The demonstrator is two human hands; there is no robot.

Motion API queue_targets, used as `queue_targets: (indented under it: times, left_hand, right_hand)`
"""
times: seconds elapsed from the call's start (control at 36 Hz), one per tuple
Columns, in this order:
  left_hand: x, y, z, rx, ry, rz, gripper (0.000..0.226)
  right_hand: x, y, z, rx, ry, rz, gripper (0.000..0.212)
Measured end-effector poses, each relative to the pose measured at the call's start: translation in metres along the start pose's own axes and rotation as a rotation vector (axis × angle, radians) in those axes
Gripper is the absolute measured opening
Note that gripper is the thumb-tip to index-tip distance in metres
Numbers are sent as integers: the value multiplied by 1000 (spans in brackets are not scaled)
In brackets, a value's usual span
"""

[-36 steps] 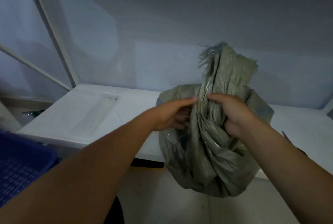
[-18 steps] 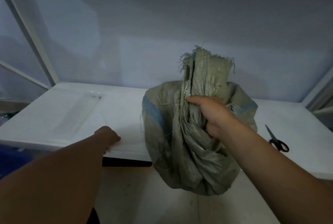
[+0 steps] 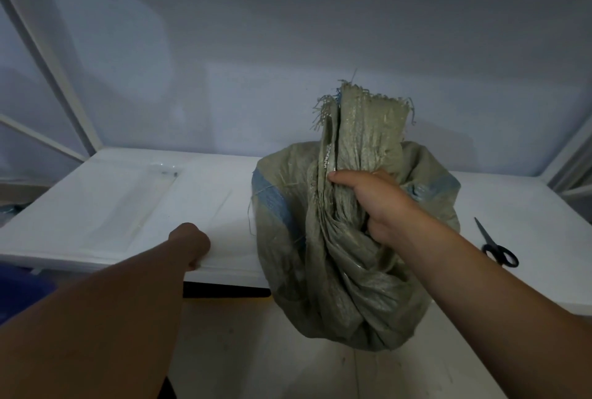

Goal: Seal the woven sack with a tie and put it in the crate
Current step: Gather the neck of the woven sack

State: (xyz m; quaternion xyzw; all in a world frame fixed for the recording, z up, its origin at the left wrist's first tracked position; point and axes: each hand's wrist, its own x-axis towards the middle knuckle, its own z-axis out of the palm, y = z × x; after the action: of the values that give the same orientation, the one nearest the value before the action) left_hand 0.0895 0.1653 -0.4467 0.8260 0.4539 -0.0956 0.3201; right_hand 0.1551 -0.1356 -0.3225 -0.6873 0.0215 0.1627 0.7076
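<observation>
A grey-green woven sack point(image 3: 339, 273) with a blue stripe hangs over the front edge of the white table point(image 3: 224, 203). Its frayed mouth is bunched together and stands upright above my fist. My right hand point(image 3: 374, 203) is shut on the gathered neck of the sack. My left hand point(image 3: 190, 243) rests curled on the table near its front edge, left of the sack and apart from it; its fingers are hidden, so whether it holds anything I cannot tell. A corner of a blue crate point(image 3: 22, 286) shows at the lower left, below the table. I see no tie.
Black-handled scissors point(image 3: 496, 246) lie on the table to the right of the sack. A clear plastic bag point(image 3: 128, 203) lies flat on the table's left part. White frame bars point(image 3: 48, 55) rise at both sides. Pale floor lies below the table.
A second ago both hands gripped the sack's neck. My left hand let go and dropped to the table's front edge, where it has stayed. My right hand keeps its grip.
</observation>
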Motion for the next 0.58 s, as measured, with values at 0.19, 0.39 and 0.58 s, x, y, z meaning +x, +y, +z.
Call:
queue_targets:
  times: [0.19, 0.39, 0.58]
  left_hand:
    - [-11, 12, -4, -170, 26, -33, 29]
    - [-8, 37, -28, -382, 48, 28, 23]
    - [-40, 72, -56, -645, -45, 151, 18]
  right_hand:
    - [0, 3, 1, -17, -5, 13, 82]
    - [-4, 0, -5, -13, 1, 4, 71]
    - [-12, -9, -9, 21, 27, 3, 84]
